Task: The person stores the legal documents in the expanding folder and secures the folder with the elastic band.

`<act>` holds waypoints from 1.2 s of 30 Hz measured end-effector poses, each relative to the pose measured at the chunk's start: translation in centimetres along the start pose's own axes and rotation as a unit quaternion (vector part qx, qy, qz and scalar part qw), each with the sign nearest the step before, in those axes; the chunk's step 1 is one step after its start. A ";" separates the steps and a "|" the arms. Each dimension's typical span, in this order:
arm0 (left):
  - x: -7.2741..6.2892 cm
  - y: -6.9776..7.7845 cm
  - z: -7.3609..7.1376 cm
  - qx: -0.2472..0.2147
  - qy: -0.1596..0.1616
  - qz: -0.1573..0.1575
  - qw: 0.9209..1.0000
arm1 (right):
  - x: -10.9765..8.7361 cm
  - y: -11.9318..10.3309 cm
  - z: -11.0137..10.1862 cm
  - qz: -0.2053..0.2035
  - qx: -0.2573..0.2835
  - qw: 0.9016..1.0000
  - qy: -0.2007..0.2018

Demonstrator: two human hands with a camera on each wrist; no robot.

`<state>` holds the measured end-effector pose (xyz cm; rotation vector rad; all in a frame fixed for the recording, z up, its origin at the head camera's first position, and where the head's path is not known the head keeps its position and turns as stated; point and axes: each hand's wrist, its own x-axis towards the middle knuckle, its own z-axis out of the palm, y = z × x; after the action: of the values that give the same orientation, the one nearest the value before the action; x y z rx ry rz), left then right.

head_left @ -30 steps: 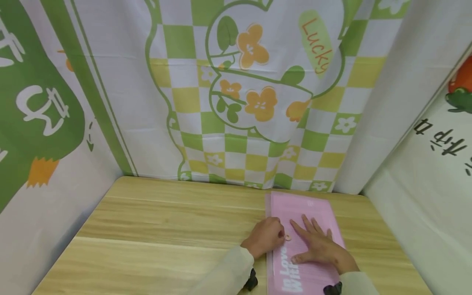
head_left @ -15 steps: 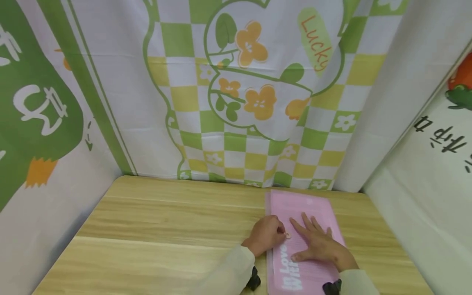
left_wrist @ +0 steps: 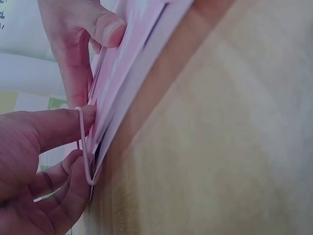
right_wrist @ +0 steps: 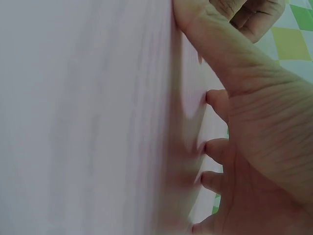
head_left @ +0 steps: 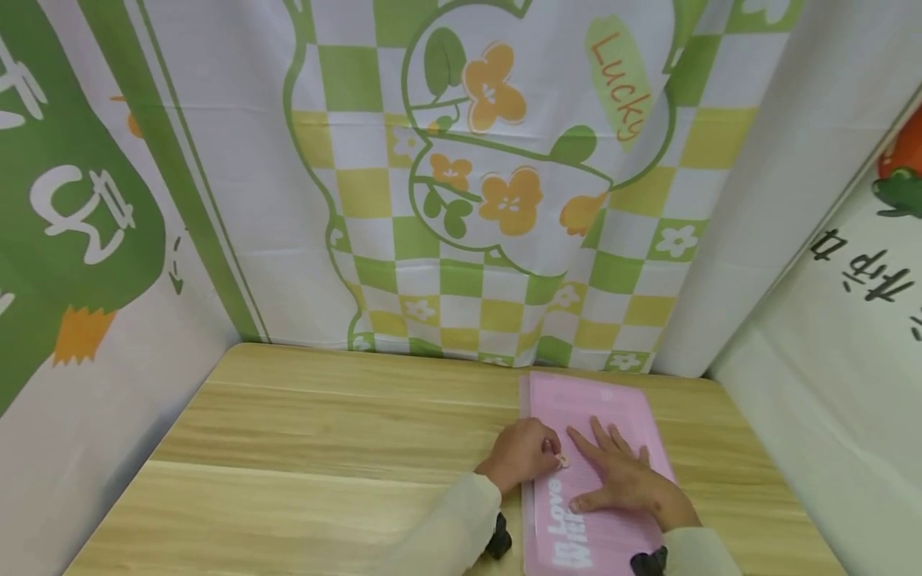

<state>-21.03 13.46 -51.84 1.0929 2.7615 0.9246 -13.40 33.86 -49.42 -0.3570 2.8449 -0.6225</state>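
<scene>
A pink folder (head_left: 598, 404) with white lettering lies on the table's right half. My right hand (head_left: 625, 478) rests on its cover, fingers spread and straight. At the folder's left edge my left hand (head_left: 523, 453) pinches a thin pale elastic loop (left_wrist: 83, 147), which stretches down over the folder's edge in the left wrist view. In the head view the light end of the loop shows small at the left fingertips, between the two hands. The folder's layered edge (left_wrist: 128, 100) stands slightly parted near the left fingers. The right wrist view shows the right fingertips (right_wrist: 213, 146) against the cover.
The wooden table (head_left: 302, 448) reaches left of the folder. A green and yellow checked curtain (head_left: 461, 264) hangs along its back edge. Printed white cloth walls stand at the left (head_left: 144, 344) and right (head_left: 843, 400).
My left hand has shifted slightly forward and right, and its pinching fingers have turned a little at the loop. The right hand and the folder have stayed in place.
</scene>
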 end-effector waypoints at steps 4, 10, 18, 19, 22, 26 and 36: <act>0.2 0.2 -0.2 0.014 -0.018 0.004 1.000 | 0.0 0.1 0.1 -0.002 -0.003 1.000 0.002; 0.3 0.4 -0.3 0.037 -0.048 0.007 0.998 | 0.2 0.3 0.3 -0.003 -0.005 1.000 0.003; 0.2 0.1 0.0 0.050 -0.045 0.006 0.998 | 0.2 0.1 0.4 0.003 0.011 1.000 0.001; 0.2 0.0 0.0 0.055 -0.044 0.011 0.997 | 0.2 0.1 0.4 0.006 0.012 1.000 0.001; 0.2 0.0 0.0 0.072 -0.041 0.027 0.996 | 0.2 0.2 0.3 0.007 0.013 1.000 0.003; 0.2 0.1 -0.2 0.092 -0.045 0.046 0.994 | 0.3 0.3 0.3 0.004 0.013 1.000 0.001; 0.7 -0.3 -0.3 0.066 -0.072 0.040 0.994 | 0.2 0.3 0.3 -0.005 0.009 1.000 0.006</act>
<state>-21.81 13.60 -51.66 1.2448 2.7113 0.6470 -13.57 33.91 -49.85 -0.3651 2.8483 -0.6550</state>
